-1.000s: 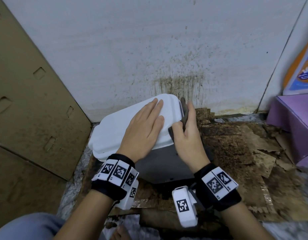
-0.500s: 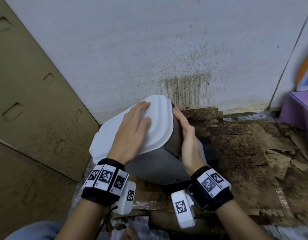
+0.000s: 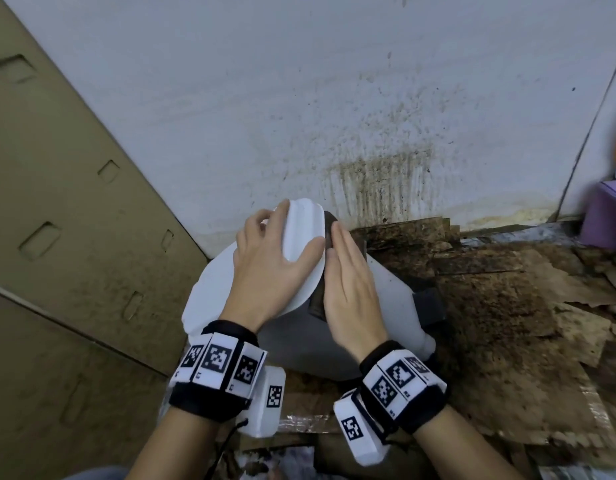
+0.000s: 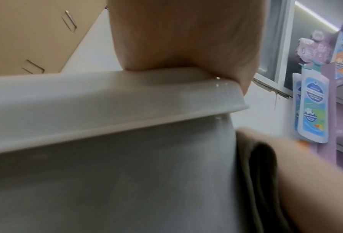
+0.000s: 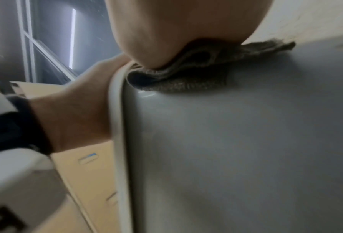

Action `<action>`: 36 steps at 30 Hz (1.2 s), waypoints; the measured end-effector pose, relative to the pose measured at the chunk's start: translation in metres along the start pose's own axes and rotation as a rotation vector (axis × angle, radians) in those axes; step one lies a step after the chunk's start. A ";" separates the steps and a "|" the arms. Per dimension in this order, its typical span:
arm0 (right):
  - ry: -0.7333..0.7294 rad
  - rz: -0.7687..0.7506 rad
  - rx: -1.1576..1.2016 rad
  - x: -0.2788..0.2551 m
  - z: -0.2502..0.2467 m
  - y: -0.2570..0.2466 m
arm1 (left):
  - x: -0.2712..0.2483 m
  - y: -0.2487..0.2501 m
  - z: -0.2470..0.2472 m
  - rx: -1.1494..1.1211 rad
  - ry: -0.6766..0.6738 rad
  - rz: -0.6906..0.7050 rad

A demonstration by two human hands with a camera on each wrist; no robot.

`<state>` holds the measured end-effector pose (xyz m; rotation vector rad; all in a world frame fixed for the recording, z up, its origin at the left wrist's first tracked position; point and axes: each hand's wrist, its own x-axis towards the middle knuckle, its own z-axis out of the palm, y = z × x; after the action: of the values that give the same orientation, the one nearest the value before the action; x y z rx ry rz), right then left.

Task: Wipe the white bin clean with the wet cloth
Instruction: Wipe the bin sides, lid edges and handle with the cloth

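The white bin (image 3: pixel 386 306) stands on the floor against the wall, tipped to the left, with its white lid (image 3: pixel 213 282) on. My left hand (image 3: pixel 275 251) holds the far end of the lid, fingers curled over its edge and thumb across the top. My right hand (image 3: pixel 348 271) presses a dark folded cloth (image 3: pixel 329 223) flat against the bin's side just under the lid rim, fingers straight. In the right wrist view the cloth (image 5: pixel 186 78) is bunched under my palm on the bin wall (image 5: pixel 246 141). The left wrist view shows the lid (image 4: pixel 106 97) and the cloth (image 4: pixel 260 165).
Brown cardboard panels (image 3: pixel 74 202) lean close on the left. A stained white wall (image 3: pixel 369 133) is right behind the bin. Dirty, torn cardboard (image 3: pixel 490 306) covers the floor to the right. A purple shelf (image 3: pixel 608 213) with bottles (image 4: pixel 312 110) stands at the far right.
The bin has tipped further left, so the lid faces more sideways. My left hand has slid to the lid's far end, and my right hand now lies flat on the cloth on the bin's side.
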<state>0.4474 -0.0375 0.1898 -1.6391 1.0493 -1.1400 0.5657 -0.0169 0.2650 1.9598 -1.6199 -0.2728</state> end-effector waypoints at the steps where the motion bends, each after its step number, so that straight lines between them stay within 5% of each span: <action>1: -0.006 0.001 -0.019 0.001 -0.001 0.004 | 0.000 -0.002 -0.001 0.006 -0.004 0.009; 14: 0.049 0.226 -0.127 -0.014 -0.037 0.103 | 0.001 -0.017 -0.008 -0.113 0.020 0.038; 23: 0.077 0.230 -0.115 -0.005 -0.014 0.065 | -0.001 -0.021 -0.010 -0.066 0.023 0.058; 30: -0.028 0.043 -0.010 0.010 -0.001 0.007 | -0.002 -0.013 -0.004 -0.021 -0.003 0.063; 36: -0.086 -0.052 -0.057 0.014 -0.002 0.007 | -0.002 -0.014 -0.004 -0.044 -0.006 0.060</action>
<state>0.4473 -0.0535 0.1868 -1.7535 0.9976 -1.0722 0.5785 -0.0122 0.2603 1.8760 -1.6595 -0.2883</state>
